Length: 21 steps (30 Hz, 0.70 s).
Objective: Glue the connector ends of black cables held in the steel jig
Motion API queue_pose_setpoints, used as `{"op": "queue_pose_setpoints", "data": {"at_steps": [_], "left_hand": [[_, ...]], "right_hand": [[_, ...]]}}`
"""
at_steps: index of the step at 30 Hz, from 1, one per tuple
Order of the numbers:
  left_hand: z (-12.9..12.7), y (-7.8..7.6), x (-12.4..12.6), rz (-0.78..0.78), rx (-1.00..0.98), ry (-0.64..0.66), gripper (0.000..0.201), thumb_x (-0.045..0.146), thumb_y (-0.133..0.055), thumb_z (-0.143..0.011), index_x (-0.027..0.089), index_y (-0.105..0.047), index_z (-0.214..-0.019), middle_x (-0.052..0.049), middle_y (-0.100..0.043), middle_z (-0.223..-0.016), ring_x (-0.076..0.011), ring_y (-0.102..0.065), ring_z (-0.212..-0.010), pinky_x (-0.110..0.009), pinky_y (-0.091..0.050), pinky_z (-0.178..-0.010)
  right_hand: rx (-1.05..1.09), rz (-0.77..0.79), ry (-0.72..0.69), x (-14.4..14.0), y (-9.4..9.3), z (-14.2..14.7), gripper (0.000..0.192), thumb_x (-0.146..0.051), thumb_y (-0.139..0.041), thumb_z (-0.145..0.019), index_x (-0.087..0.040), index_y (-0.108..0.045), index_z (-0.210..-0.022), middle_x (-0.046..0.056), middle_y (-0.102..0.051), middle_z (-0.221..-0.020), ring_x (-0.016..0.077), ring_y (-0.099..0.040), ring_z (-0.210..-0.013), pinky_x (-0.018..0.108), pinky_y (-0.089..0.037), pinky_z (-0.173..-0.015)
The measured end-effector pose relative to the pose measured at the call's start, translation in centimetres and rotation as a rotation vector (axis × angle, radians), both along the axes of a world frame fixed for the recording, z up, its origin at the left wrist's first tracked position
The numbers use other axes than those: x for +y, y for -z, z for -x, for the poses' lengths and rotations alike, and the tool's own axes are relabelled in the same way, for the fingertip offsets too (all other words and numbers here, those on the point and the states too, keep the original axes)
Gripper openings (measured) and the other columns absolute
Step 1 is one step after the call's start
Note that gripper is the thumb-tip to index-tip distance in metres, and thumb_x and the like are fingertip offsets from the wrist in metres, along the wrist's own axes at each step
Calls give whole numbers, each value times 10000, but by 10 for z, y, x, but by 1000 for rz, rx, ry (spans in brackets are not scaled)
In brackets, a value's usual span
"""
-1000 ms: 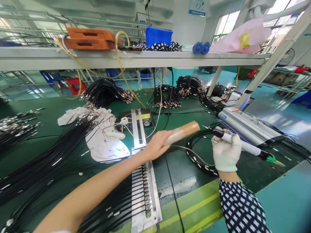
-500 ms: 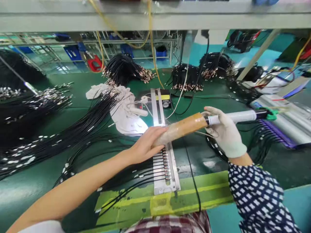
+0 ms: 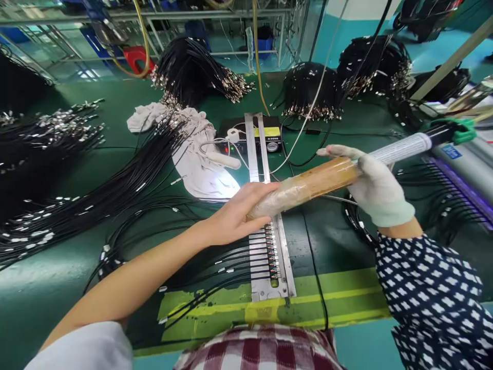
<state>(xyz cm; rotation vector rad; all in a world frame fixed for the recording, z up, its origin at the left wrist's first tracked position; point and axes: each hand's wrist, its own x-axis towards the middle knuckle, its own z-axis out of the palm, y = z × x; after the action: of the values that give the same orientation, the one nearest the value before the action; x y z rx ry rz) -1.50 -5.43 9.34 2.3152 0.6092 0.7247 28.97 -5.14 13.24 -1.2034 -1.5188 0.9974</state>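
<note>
My bare left hand [image 3: 234, 216] grips the near end of a brown wooden stick wrapped in clear film [image 3: 308, 185], held level above the green bench. My gloved right hand [image 3: 379, 187] is closed around a pen-like tool with a white ribbed handle and green tail [image 3: 408, 146]. The tool's front end lies hidden under the glove against the stick's far end. Below the stick lies a long metal fixture [image 3: 271, 257] with a row of black cable ends clamped in it.
Loose black cables [image 3: 115, 200] fan across the left of the bench over a white cloth [image 3: 192, 154]. A black control box [image 3: 269, 133] sits behind the fixture. Cable bundles [image 3: 308, 87] lie at the back. A grey machine [image 3: 470, 164] stands at the right.
The view has tilted down toward the bench. My right hand swung the tool round and brought it against the stick's far end, then closed over that end. My left hand kept its grip.
</note>
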Motion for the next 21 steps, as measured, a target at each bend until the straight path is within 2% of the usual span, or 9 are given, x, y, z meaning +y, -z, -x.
{"op": "queue_pose_setpoints", "data": {"at_steps": [2,3,5,7,9,13,16,19,21], "left_hand": [[-5,4,3,42,-27,4,616,310,-558,-933,270,-295,-1488,-110,-424,-1464,-280,-424,-1309,-442,-338,-1112],[-8,6,5,73,-40,10,617,320,-562,-931,272,-299,-1487,-105,-420,-1472,-283,-424,-1315,-437,-340,-1114],[-12,9,9,125,-54,17,620,331,-569,-927,280,-304,-1486,-94,-417,-1482,-286,-425,-1323,-432,-342,-1117],[-17,13,13,142,-61,11,625,334,-574,-924,286,-304,-1486,-92,-420,-1480,-288,-427,-1324,-438,-341,-1120],[-21,17,15,146,-75,-12,627,334,-579,-922,281,-309,-1485,-96,-420,-1478,-289,-424,-1327,-442,-340,-1122],[-26,26,16,226,-116,-57,619,328,-595,-914,264,-336,-1473,-93,-423,-1474,-282,-418,-1337,-419,-340,-1126],[-26,31,15,321,-144,-70,606,329,-605,-910,259,-359,-1460,-87,-441,-1455,-272,-441,-1312,-398,-363,-1111],[-22,35,13,388,-166,-77,652,345,-619,-901,260,-324,-1476,-104,-453,-1426,-258,-497,-1239,-388,-416,-1060],[-15,37,11,398,-167,-65,684,364,-614,-902,265,-281,-1492,-118,-445,-1424,-247,-518,-1203,-394,-432,-1039]], "right_hand": [[88,66,-83,-1,4,5,720,-766,-341,-856,-277,-472,-1368,82,-619,-1307,295,-637,-1116,490,-564,-862],[96,83,-84,1,6,5,761,-790,-258,-862,-282,-416,-1406,87,-595,-1340,296,-618,-1161,500,-558,-886],[99,77,-16,7,8,4,818,-791,-81,-871,-270,-365,-1435,98,-557,-1380,283,-587,-1219,486,-545,-931],[122,61,86,17,11,4,812,-752,-1,-888,-272,-387,-1416,89,-517,-1421,265,-555,-1263,452,-531,-969],[179,83,139,25,15,6,722,-702,-55,-931,-276,-439,-1369,76,-504,-1433,258,-544,-1276,443,-523,-988],[379,197,64,30,29,15,514,-613,-279,-965,-276,-491,-1289,75,-542,-1391,263,-546,-1271,477,-526,-982],[563,230,27,21,42,23,536,-703,-312,-919,-311,-518,-1221,51,-558,-1367,268,-535,-1280,495,-540,-959],[718,254,-24,12,55,33,401,-634,-448,-913,-309,-556,-1121,23,-629,-1248,245,-566,-1237,473,-534,-983],[710,316,-38,12,60,36,301,-515,-547,-908,-301,-555,-1120,18,-680,-1118,231,-614,-1163,458,-534,-983]]}}
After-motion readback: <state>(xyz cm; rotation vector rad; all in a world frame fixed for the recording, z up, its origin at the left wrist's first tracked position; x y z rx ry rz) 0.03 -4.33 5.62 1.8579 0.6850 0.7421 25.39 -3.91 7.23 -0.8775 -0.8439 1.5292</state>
